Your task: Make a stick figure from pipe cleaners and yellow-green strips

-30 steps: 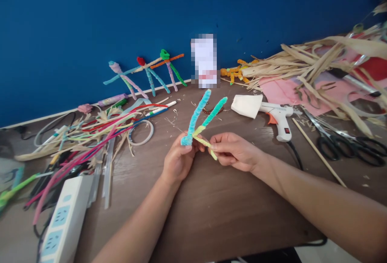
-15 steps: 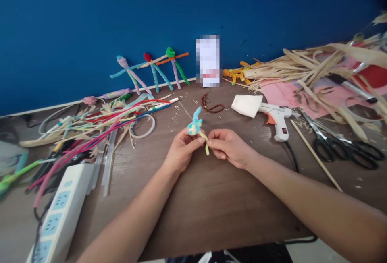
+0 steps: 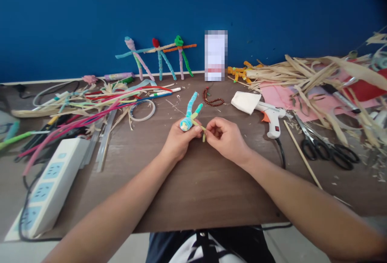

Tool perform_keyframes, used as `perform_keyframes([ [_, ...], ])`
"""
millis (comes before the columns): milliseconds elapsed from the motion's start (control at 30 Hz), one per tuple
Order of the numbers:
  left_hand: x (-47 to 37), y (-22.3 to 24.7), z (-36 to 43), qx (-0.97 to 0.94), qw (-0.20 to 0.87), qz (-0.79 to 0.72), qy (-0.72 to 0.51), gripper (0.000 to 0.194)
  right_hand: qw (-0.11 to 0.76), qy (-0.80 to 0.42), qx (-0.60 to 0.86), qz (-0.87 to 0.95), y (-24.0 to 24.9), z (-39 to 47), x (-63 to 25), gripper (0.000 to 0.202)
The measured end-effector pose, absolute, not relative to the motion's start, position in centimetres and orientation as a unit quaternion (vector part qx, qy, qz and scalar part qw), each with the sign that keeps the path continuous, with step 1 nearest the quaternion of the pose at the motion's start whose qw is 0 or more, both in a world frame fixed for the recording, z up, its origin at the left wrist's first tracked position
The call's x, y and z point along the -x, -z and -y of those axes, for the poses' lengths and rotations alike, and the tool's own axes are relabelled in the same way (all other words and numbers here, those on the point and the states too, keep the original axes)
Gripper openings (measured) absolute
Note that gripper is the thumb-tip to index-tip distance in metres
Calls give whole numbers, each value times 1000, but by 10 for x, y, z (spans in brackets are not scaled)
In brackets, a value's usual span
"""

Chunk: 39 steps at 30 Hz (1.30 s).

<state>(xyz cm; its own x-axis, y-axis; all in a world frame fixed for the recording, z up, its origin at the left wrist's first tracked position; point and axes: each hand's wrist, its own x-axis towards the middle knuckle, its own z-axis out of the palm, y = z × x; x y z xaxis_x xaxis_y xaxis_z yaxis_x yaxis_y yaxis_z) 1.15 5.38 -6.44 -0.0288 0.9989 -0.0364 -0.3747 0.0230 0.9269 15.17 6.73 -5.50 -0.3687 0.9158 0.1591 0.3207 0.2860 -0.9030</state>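
Centrally, a light-blue, teal and yellow-green fuzzy wire figure (image 3: 190, 108) is held between thumb and fingers of the left hand (image 3: 180, 139), its 2 thicker limbs pointed toward 12 and 1 o'clock. Its thin yellow-green strand (image 3: 203, 135) is pinched narrowly by the right hand (image 3: 226, 137). From the hands, 3 multicoloured fuzzy wire dolls (image 3: 160, 59) are propped at 11 o'clock, and a white glue gun with an orange trigger (image 3: 274, 123) is laid at 3 o'clock.

Held piece (image 3: 190, 110): in the left hand (image 3: 179, 141).
Power strip (image 3: 52, 181): I log it near left, on the table (image 3: 196, 190).
Glue gun (image 3: 273, 121): right of the bead string (image 3: 213, 103).
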Motion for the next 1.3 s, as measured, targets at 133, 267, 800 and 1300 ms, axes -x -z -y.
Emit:
perform_keyframes([
  [133,-12,64,-53,-355,606,-390,-595,22,371,-395,427,724,57,-67,-150,9],
  [267,-11,63,-55,-320,650,-365,-585,20,387,-427,421,700,59,-69,-148,11],
  [800,-9,64,-56,-334,631,-399,-575,10,403,-415,433,692,62,-68,-147,15],
  [1300,-4,66,-62,-283,649,-373,-599,8,406,-281,398,773,58,-66,-151,22],
])
